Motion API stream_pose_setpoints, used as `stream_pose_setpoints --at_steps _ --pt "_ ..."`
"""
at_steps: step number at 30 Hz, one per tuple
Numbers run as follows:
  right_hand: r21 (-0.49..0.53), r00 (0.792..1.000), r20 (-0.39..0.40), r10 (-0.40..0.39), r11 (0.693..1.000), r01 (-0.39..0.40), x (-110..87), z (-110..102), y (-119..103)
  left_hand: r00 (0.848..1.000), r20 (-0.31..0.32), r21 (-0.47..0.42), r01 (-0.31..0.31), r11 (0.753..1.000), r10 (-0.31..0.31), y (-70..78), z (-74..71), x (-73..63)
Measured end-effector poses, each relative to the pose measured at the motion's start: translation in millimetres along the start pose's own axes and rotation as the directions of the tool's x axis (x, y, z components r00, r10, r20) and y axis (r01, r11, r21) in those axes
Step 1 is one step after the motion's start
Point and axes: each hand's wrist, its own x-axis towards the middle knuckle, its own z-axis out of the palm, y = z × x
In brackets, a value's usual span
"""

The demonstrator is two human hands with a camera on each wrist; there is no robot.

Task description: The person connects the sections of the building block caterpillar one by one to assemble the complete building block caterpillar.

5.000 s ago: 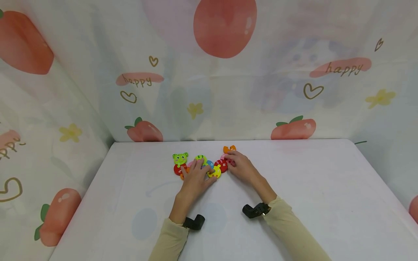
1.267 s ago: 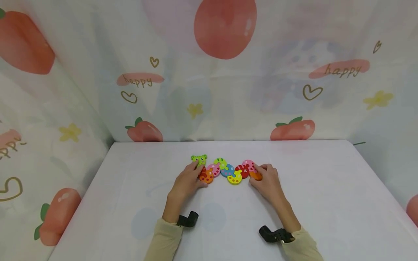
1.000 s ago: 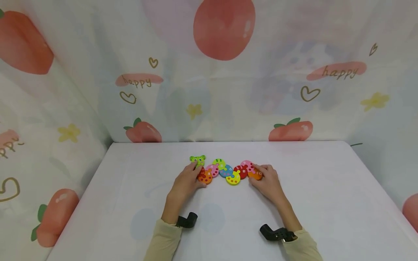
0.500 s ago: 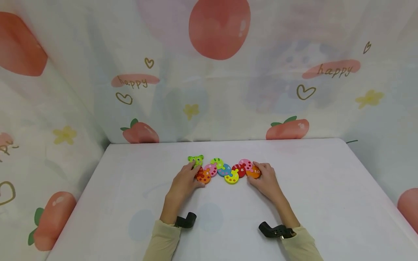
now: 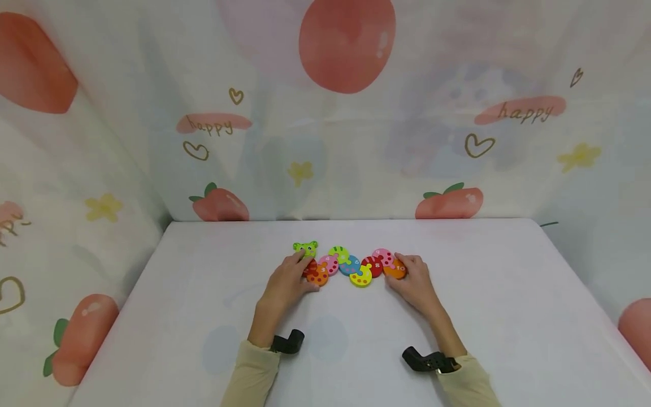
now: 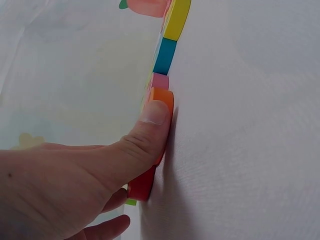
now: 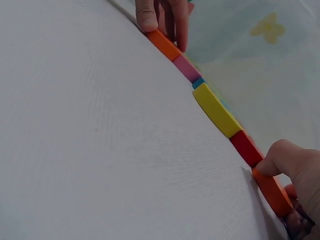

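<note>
In the head view a caterpillar number puzzle [image 5: 349,265] lies on the white table as one wavy row of round, coloured, joined pieces. At its left end sits the green animal-face piece [image 5: 306,247]. My left hand [image 5: 286,284] holds that end, fingers over the face and red piece [image 5: 309,268], thumb against the orange piece [image 6: 162,95] marked 3. At the other end my right hand [image 5: 418,287] pinches the orange piece marked 10 [image 5: 395,269] between thumb and fingers. In the right wrist view it touches the red piece [image 7: 246,148]. My left fingers partly cover the face.
A white tablecloth [image 5: 356,350] covers the table. Its back edge meets a curtain [image 5: 346,141] printed with fruit, hearts and flowers. A black wrist camera [image 5: 289,342] sits on my left wrist and another black wrist camera [image 5: 429,360] on my right.
Since the earliest frame, the orange 10 piece has come down to the row's right end, the puzzle has shifted right, and my left hand has moved to the face end. The last second shows almost no motion.
</note>
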Motion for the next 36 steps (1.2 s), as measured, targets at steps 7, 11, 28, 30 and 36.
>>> stream_pose_setpoints --at_steps 7,11,28,30,36 --pt "-0.008 1.000 -0.009 -0.001 1.000 0.001 0.6 4.3 -0.8 1.000 0.017 -0.012 0.005 1.000 -0.005 -4.8 0.7 -0.6" --pt "-0.018 1.000 0.000 0.002 1.000 -0.002 1.2 4.5 -0.3 1.000 0.023 0.003 -0.001 1.000 0.001 -6.4 1.6 -0.4" --pt "-0.007 1.000 0.008 0.003 1.000 -0.003 2.7 -3.1 -7.1 0.996 0.078 0.002 -0.039 0.999 0.039 -9.1 -8.2 0.5" --pt "0.000 1.000 0.008 0.003 1.000 -0.003 1.4 -4.3 -6.6 0.996 0.085 -0.020 -0.039 0.999 0.041 -10.7 -9.8 0.5" --pt "0.033 0.999 0.043 0.002 0.999 -0.004 -2.8 -23.5 -6.6 1.000 -0.017 -0.032 -0.027 0.999 0.026 -25.0 -25.7 -1.1"
